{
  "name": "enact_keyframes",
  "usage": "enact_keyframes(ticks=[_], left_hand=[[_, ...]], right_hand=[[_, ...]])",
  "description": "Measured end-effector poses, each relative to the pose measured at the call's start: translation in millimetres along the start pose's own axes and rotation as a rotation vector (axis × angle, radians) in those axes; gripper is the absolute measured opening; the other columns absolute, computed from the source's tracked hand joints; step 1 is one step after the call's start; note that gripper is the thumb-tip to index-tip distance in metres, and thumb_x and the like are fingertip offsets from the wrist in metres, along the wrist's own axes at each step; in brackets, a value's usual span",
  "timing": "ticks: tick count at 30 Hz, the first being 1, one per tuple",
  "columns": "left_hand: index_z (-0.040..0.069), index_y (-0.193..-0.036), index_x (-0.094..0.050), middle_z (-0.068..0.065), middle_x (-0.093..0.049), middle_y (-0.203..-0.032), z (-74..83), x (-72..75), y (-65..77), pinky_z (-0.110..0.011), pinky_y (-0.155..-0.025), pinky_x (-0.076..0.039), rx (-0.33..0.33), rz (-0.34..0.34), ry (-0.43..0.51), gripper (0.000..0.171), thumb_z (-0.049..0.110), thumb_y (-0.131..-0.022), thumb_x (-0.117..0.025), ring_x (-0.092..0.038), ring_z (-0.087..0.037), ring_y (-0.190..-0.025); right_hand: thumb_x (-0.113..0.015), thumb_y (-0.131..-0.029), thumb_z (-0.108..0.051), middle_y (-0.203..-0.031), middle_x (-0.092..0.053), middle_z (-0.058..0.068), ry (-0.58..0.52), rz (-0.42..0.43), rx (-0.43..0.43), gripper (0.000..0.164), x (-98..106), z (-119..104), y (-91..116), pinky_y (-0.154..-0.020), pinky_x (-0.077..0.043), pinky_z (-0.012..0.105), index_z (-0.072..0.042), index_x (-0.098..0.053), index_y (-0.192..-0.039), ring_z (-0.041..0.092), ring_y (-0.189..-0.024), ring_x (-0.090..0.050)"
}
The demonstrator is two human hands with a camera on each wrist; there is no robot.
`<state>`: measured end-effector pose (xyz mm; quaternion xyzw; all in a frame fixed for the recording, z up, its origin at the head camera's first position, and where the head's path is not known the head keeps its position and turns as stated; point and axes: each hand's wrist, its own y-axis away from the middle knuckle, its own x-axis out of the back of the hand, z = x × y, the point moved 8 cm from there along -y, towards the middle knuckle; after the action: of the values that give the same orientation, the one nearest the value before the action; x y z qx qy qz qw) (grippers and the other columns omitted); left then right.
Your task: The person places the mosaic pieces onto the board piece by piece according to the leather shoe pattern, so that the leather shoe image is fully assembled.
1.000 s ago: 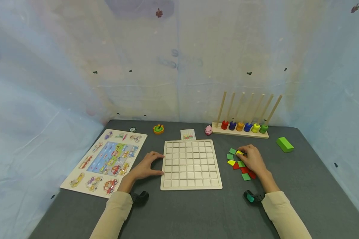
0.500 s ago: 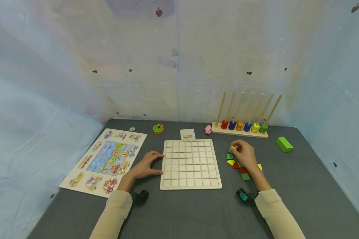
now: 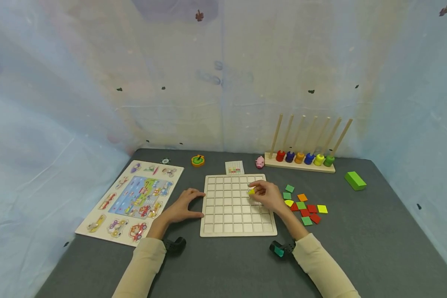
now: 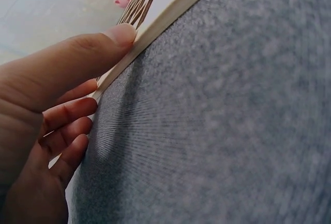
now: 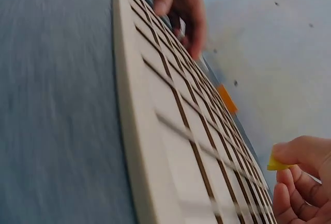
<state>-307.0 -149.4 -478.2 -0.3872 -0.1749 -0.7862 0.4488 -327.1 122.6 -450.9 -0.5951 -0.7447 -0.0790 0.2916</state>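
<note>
A pale wooden grid board (image 3: 238,236) lies in the middle of the table in the head view. My right hand (image 3: 268,195) is over its right half, pinching a small yellow tile (image 5: 279,162) between thumb and fingers, as the right wrist view shows. At the board's left edge is my left hand (image 3: 184,205), its thumb and fingers spread apart and touching the rim. The left wrist view has the thumb (image 4: 121,35) against the side of the board, with the other fingers farther along that edge.
Right of the board lie loose red, green, yellow and orange tiles (image 3: 302,197). Behind it are a pattern card (image 3: 234,167), a pink pig (image 3: 259,162) and a peg stacker (image 3: 299,164). A vehicle puzzle (image 3: 85,227) lies left, a green block (image 3: 355,181) far right.
My right hand has picked the yellow tile from the pile and carried it left over the board, uncovering the loose tiles. The left hand stays at the board's edge.
</note>
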Motion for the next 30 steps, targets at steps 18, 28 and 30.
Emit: enact_keyframes(ticks=[18,28,30], left_hand=[[0.010,-0.134,-0.048,-0.011,-0.039,-0.132,-3.1,-1.7,0.5,-0.054,-0.098,-0.031,0.015,0.004,0.009,0.067,0.037,-0.079,-0.074,-0.034,-0.030,-0.122],[0.010,-0.134,-0.048,-0.010,-0.040,-0.130,-1.9,-1.5,-0.6,-0.053,-0.097,-0.033,0.012,-0.001,0.004,0.068,0.039,-0.079,-0.074,-0.035,-0.029,-0.121],[0.010,-0.134,-0.048,-0.010,-0.040,-0.131,-1.9,-1.3,-0.7,-0.053,-0.097,-0.033,0.013,-0.003,0.004,0.068,0.039,-0.079,-0.074,-0.034,-0.029,-0.121]], right_hand=[[-0.062,-0.087,-0.002,-0.093,-0.065,0.009,-0.020,-0.158,0.169,0.022,-80,-40,-20,-0.070,-0.049,0.025,-0.001,-0.067,-0.109,0.017,-0.079,-0.060],[-0.065,-0.087,-0.007,-0.089,-0.068,0.002,0.049,-0.128,0.199,0.010,-90,-40,-26,-0.067,-0.047,0.023,-0.008,-0.072,-0.094,0.009,-0.074,-0.058],[-0.066,-0.087,-0.007,-0.088,-0.067,0.002,0.062,-0.124,0.221,0.010,-91,-41,-26,-0.066,-0.046,0.023,-0.008,-0.072,-0.094,0.009,-0.073,-0.056]])
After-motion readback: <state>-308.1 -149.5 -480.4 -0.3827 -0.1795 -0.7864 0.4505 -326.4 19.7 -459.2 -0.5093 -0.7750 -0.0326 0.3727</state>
